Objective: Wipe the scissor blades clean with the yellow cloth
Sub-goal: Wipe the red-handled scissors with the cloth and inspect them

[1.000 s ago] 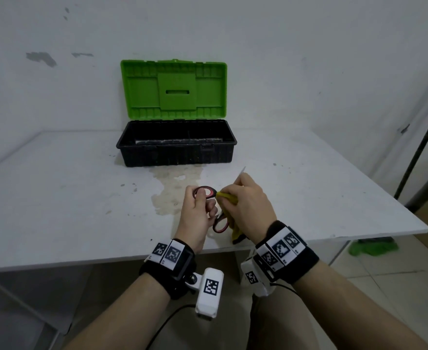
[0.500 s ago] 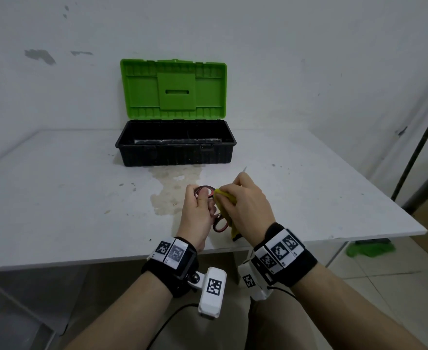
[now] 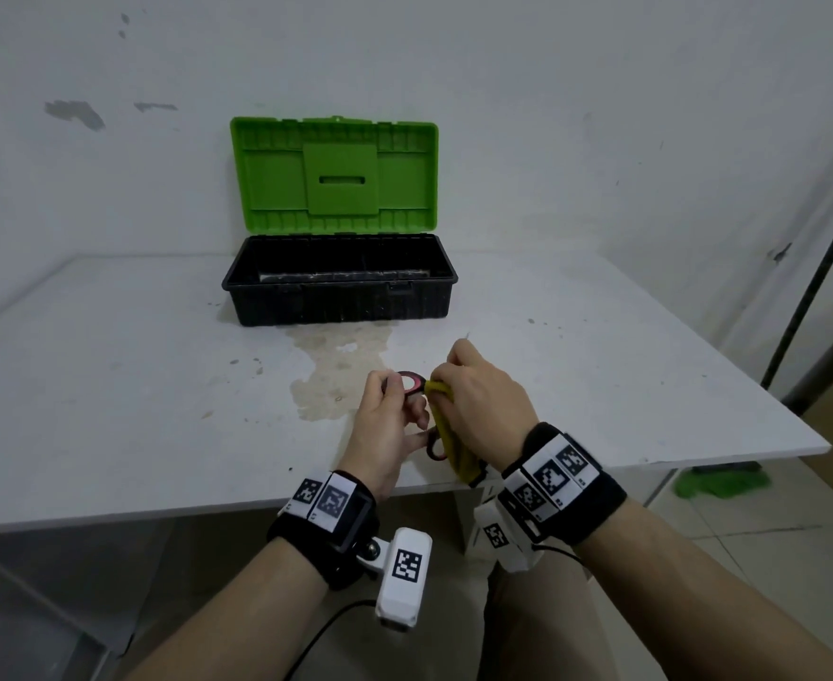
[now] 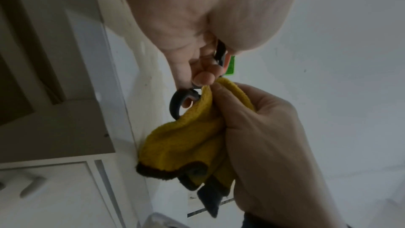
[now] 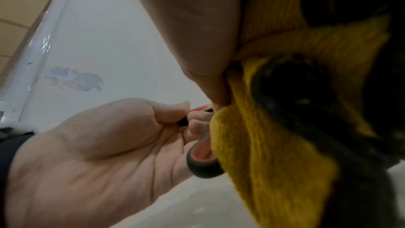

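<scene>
My left hand point(image 3: 404, 400) grips the scissors point(image 3: 410, 383) by their red-and-black handle loops, just above the white table point(image 3: 159, 410) near its front edge. In the left wrist view one dark handle loop point(image 4: 175, 103) sticks out below the fingers point(image 4: 203, 77). My right hand point(image 3: 454, 376) is wrapped round the yellow cloth point(image 3: 446, 435), which covers the blades. A loose end of the cloth point(image 4: 188, 138) hangs down. The blades are hidden inside cloth and hand. The right wrist view shows the cloth point(image 5: 263, 145) pressed against a handle loop point(image 5: 201, 164).
An open toolbox with a black base point(image 3: 341, 287) and an upright green lid point(image 3: 336, 174) stands at the back middle of the table. A brownish stain point(image 3: 336, 371) lies between it and my hands. A dark pole point(image 3: 817, 287) and a green object point(image 3: 719, 484) on the floor are to the right.
My right hand has slid the cloth a little along the blades towards the handles. The left hand keeps its hold on the handles.
</scene>
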### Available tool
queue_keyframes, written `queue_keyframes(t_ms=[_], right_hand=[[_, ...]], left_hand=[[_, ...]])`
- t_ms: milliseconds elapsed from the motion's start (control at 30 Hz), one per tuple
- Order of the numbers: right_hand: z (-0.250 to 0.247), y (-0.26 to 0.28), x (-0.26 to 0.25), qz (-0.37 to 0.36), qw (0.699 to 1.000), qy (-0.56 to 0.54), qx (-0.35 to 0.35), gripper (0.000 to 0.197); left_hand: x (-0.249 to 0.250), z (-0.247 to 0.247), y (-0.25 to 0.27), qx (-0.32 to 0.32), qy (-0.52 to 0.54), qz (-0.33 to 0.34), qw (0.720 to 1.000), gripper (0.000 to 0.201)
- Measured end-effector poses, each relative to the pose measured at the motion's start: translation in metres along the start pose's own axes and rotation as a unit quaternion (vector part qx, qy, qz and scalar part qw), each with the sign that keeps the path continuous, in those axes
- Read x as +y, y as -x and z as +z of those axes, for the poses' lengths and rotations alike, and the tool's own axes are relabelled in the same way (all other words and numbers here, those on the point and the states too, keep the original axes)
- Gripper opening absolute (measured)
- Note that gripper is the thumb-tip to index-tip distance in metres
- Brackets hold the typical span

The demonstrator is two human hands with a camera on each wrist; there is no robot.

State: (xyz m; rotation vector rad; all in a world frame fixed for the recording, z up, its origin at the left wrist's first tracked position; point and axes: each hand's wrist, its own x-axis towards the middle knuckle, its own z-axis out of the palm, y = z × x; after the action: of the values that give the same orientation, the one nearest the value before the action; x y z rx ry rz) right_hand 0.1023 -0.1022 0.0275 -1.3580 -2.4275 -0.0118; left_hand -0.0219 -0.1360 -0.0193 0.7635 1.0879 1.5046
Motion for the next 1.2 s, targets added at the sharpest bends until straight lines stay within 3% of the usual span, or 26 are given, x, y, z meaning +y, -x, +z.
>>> queue_keyframes(t_ms=[167, 367, 667, 867, 1033, 1200], right_hand=[[0.005, 0.0, -0.002, -0.022, 0.999, 0.035, -0.012, 0.019], [0.001, 0.003, 0.009, 0.016, 0.995, -0.062, 0.072, 0.022], [0.012, 0.007, 0.003, 0.008, 0.989, -0.104, 0.11, 0.022], [0.005, 0.01, 0.012, 0.036, 0.977, -0.132, 0.161, 0.026], [0.013, 0.017, 0.007, -0.016, 0.984, -0.13, 0.123, 0.02], [0.0, 0.008, 0.025, 0.054, 0.976, -0.138, 0.158, 0.024]], left_hand=[[0.006, 0.003, -0.002, 0.019, 0.033, -0.051, 0.998, 0.028], [0.003, -0.005, -0.007, 0.063, 0.03, -0.017, 0.997, 0.021], [-0.009, 0.003, -0.005, 0.02, -0.025, 0.04, 0.999, 0.021], [-0.008, 0.002, -0.011, 0.043, -0.06, 0.061, 0.995, 0.022], [-0.005, 0.006, -0.008, 0.023, -0.043, 0.053, 0.997, 0.019], [-0.002, 0.003, -0.008, 0.059, -0.031, 0.059, 0.996, 0.021]])
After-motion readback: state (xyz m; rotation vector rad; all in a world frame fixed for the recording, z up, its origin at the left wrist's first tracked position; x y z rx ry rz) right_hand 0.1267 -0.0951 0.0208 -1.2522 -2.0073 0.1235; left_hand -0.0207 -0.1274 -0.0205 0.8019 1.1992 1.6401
